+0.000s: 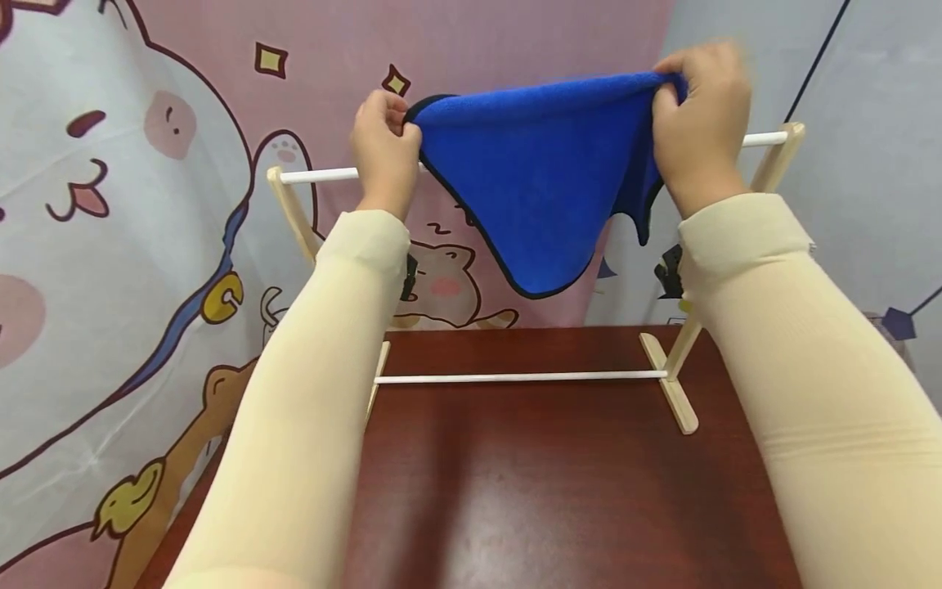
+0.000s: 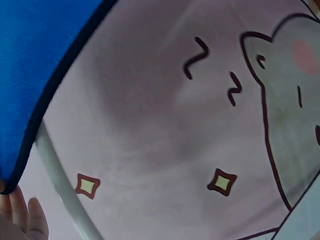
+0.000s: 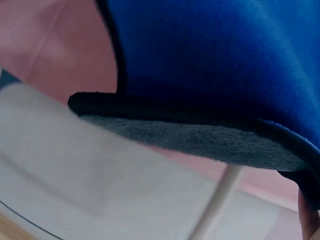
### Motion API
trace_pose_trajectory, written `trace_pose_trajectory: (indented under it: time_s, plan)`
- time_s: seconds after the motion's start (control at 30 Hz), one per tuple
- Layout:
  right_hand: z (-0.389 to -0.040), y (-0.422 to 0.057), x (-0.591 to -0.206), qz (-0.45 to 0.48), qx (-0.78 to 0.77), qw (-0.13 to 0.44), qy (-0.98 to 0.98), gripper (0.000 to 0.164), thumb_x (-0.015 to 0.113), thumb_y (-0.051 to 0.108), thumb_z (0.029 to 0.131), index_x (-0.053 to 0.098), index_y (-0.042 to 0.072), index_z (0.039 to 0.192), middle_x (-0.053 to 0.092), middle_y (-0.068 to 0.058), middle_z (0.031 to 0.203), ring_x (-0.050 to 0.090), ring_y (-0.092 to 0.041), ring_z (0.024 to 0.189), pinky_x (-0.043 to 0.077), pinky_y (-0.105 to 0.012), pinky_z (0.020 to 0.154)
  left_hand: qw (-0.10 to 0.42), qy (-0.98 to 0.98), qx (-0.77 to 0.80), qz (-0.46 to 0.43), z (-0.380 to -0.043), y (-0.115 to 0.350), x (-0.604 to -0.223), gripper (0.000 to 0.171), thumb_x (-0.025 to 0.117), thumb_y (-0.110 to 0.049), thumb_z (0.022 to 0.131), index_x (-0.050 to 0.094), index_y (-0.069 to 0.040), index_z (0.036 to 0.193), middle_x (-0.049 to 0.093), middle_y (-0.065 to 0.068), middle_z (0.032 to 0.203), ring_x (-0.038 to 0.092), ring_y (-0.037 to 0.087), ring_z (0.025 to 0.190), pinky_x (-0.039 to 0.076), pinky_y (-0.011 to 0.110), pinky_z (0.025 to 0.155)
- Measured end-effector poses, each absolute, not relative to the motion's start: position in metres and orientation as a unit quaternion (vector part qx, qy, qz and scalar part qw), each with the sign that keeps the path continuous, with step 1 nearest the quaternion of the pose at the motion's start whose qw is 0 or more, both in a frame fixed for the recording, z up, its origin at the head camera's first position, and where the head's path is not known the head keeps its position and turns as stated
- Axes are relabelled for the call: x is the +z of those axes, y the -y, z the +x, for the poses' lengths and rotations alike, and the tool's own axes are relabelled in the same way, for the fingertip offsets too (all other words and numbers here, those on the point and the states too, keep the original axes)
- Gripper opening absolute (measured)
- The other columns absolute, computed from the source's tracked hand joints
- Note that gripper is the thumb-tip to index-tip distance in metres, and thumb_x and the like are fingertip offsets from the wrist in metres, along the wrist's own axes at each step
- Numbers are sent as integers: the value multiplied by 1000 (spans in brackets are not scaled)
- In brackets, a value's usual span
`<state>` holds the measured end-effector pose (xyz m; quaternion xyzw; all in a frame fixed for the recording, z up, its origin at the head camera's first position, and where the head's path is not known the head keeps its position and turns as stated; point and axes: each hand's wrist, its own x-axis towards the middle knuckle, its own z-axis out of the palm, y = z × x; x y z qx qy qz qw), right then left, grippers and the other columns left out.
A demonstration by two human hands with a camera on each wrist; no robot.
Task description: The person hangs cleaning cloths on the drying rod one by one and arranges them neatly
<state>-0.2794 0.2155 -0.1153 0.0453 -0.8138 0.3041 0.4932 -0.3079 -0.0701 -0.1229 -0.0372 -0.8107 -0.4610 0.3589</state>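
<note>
A blue towel (image 1: 537, 180) with black edging hangs stretched between two hands in the head view. My left hand (image 1: 386, 151) pinches its left upper corner between thumb and fingers. The right hand (image 1: 702, 123), slightly blurred, grips the right upper corner, higher than the left. Between the hands the towel covers the white top rod (image 1: 320, 175) of a rack, its upper edge above the rod and its lower point hanging below. A grey underside of the towel (image 3: 200, 140) shows in the right wrist view. The left wrist view catches left fingers (image 2: 37, 220) at the towel's corner.
The rack has pale wooden uprights (image 1: 776, 159), wooden feet (image 1: 670, 384) and a white lower rod (image 1: 515, 377). It stands on a dark red-brown table (image 1: 559, 491). Behind hangs a cartoon-printed cloth backdrop (image 1: 515, 41).
</note>
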Motion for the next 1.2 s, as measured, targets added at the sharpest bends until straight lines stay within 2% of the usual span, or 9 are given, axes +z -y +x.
trace_pose_trajectory:
  time_s: [0.4,0.8,1.03,1.2]
  plan:
    - [-291,-208,-126,30,334,453,826,27,49,3,91,72,0,105,63,-14,107,52,-23,111,35,-25,99,354,860,-367,-14,-320,74,-119,21,52,-7,95,60,-7,114,57,6,108,53,17,101,41,22,89]
    - [-294,-212,-136,19,296,376,878,32,48,9,94,68,5,119,58,-14,124,50,-29,122,37,-37,105,315,889,-332,-3,-325,77,-126,22,51,-8,95,61,-10,115,59,7,112,54,20,105,42,28,92]
    - [-296,-213,-136,15,281,353,892,33,50,12,94,67,9,122,58,-15,126,50,-32,123,39,-45,102,292,897,-331,-10,-329,81,-130,21,53,-8,94,61,-8,114,61,7,114,55,21,106,42,29,94]
    - [-296,-216,-138,21,276,342,898,33,50,14,96,67,9,124,60,-16,125,51,-33,121,38,-45,102,299,889,-346,-32,-331,85,-133,23,54,-3,92,62,-5,113,61,9,111,57,20,105,43,27,92]
